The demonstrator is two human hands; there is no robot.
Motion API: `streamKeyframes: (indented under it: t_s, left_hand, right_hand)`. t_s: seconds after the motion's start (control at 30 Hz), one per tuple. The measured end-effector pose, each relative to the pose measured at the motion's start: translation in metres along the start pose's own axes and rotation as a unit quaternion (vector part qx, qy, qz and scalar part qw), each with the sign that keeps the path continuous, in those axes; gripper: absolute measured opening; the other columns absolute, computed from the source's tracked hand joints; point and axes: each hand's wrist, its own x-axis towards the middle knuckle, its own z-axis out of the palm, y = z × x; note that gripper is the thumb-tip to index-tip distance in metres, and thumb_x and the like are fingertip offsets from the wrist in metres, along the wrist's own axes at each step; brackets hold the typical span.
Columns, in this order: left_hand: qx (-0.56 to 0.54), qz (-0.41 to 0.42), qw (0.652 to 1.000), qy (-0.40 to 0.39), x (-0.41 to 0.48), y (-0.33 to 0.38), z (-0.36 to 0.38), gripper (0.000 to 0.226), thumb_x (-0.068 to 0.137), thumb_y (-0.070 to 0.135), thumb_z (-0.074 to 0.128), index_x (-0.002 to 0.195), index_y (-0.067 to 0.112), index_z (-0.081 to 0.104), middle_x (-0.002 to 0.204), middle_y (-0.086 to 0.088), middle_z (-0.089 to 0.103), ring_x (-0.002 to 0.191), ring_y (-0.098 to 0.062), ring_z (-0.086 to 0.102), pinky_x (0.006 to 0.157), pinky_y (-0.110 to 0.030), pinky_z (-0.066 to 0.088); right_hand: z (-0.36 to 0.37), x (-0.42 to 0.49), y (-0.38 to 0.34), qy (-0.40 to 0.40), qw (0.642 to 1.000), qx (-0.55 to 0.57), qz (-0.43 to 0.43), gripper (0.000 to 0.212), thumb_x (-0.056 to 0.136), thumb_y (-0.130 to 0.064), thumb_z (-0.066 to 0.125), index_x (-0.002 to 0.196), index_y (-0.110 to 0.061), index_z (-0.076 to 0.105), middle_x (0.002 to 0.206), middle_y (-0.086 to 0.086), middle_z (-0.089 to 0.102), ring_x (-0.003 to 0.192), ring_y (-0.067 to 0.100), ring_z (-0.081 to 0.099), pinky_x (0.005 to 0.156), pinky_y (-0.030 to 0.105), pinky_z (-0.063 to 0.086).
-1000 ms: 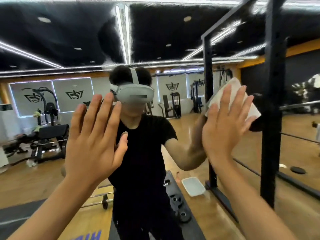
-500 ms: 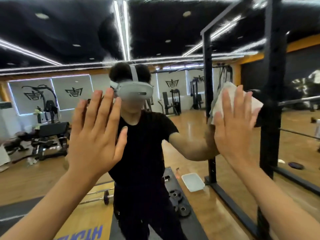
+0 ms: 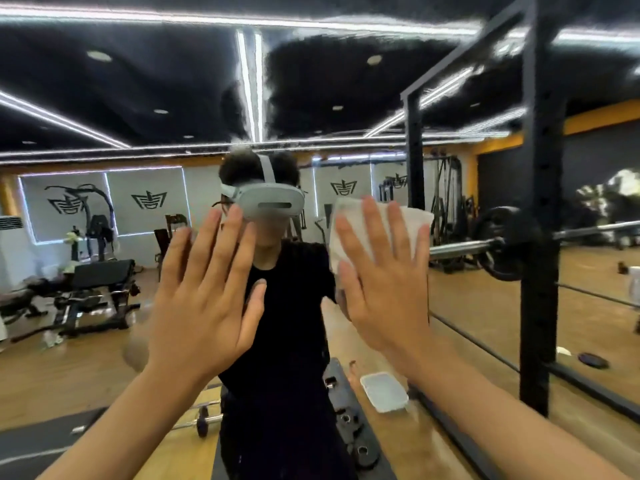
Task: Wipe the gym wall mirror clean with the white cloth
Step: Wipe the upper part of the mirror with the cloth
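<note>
Both hands are raised to the mirror (image 3: 104, 98); left hand (image 3: 204, 299) flat, fingers straight and slightly spread, holding nothing; right hand (image 3: 384, 296), fingers straight and apart, presses the white cloth (image 3: 412, 220) against the glass, left of a black rack (image 3: 540, 237).

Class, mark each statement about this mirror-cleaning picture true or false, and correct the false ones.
1. The right hand presses the white cloth against the mirror with straight fingers. True.
2. The left hand holds a spray bottle. False: it holds nothing, fingers straight.
3. A white tray lies on the floor. True.
4. The reflected person's shirt is white. False: it is black.
</note>
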Motion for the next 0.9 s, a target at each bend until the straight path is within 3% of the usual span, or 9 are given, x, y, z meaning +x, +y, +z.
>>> streamKeyframes:
  t_s: [0.23,0.33,0.43,0.57,0.63,0.77,0.9]
  left_hand:
    - [-0.004,-0.003,1.0,0.008,0.004,-0.001,-0.001,0.067,0.11,0.041,0.036,0.165,0.004,0.029,0.174,-0.016,0.02,0.162,-0.033,0.019,0.129,-0.057,0.02]
    - [-0.007,-0.003,1.0,0.008,0.002,-0.003,0.001,0.067,0.109,0.041,0.036,0.165,0.005,0.029,0.175,-0.015,0.019,0.162,-0.033,0.017,0.129,-0.056,0.018]
    - [-0.009,-0.002,1.0,0.004,0.004,-0.003,0.001,0.068,0.109,0.042,0.037,0.166,0.005,0.027,0.175,-0.015,0.019,0.163,-0.032,0.016,0.129,-0.056,0.019]
    - [-0.023,-0.005,1.0,-0.003,0.003,-0.003,0.001,0.07,0.108,0.042,0.038,0.166,0.005,0.026,0.175,-0.016,0.018,0.163,-0.032,0.016,0.129,-0.056,0.019]
    - [-0.03,-0.004,1.0,0.0,0.003,-0.003,0.001,0.07,0.108,0.041,0.039,0.166,0.005,0.027,0.175,-0.016,0.018,0.163,-0.033,0.016,0.128,-0.056,0.02]
    - [-0.035,-0.003,0.999,0.002,0.004,-0.002,-0.001,0.069,0.108,0.041,0.039,0.166,0.005,0.026,0.175,-0.015,0.017,0.163,-0.032,0.015,0.129,-0.055,0.018]
    - [-0.041,-0.004,0.999,-0.007,0.005,-0.002,-0.003,0.069,0.107,0.041,0.044,0.166,0.007,0.029,0.175,-0.014,0.018,0.163,-0.031,0.015,0.13,-0.054,0.019]
  right_hand:
    - [-0.031,0.187,-0.022,0.06,0.996,-0.016,0.069,0.062,0.108,-0.046,0.011,0.169,-0.032,0.012,0.177,0.002,0.004,0.163,0.031,-0.002,0.125,0.068,-0.002]
    - [-0.021,0.157,-0.037,0.067,0.995,-0.011,0.073,0.059,0.111,-0.045,0.012,0.169,-0.032,0.01,0.177,0.002,0.0,0.163,0.03,-0.005,0.126,0.068,0.0]
    - [-0.006,0.061,-0.049,0.02,0.999,-0.024,0.007,0.058,0.113,-0.042,0.018,0.169,-0.031,0.009,0.177,0.002,-0.003,0.163,0.028,-0.007,0.126,0.068,0.001]
    - [0.005,-0.01,-0.034,-0.037,0.993,-0.052,-0.095,0.057,0.112,-0.044,0.024,0.167,-0.03,0.025,0.177,0.004,0.009,0.163,0.033,0.006,0.122,0.073,0.012]
    - [0.001,0.012,-0.03,-0.028,0.993,-0.048,-0.1,0.057,0.111,-0.043,0.027,0.165,-0.028,0.03,0.176,0.005,0.012,0.163,0.032,0.008,0.122,0.074,0.012]
    - [-0.013,0.113,-0.046,0.026,0.997,-0.052,-0.051,0.059,0.112,-0.045,0.021,0.168,-0.03,0.017,0.177,0.006,0.005,0.163,0.03,-0.001,0.125,0.07,0.005]
    - [-0.015,0.167,-0.065,0.058,0.997,-0.055,-0.009,0.059,0.111,-0.047,0.017,0.168,-0.031,0.014,0.176,0.006,0.008,0.163,0.032,0.002,0.126,0.067,0.001]
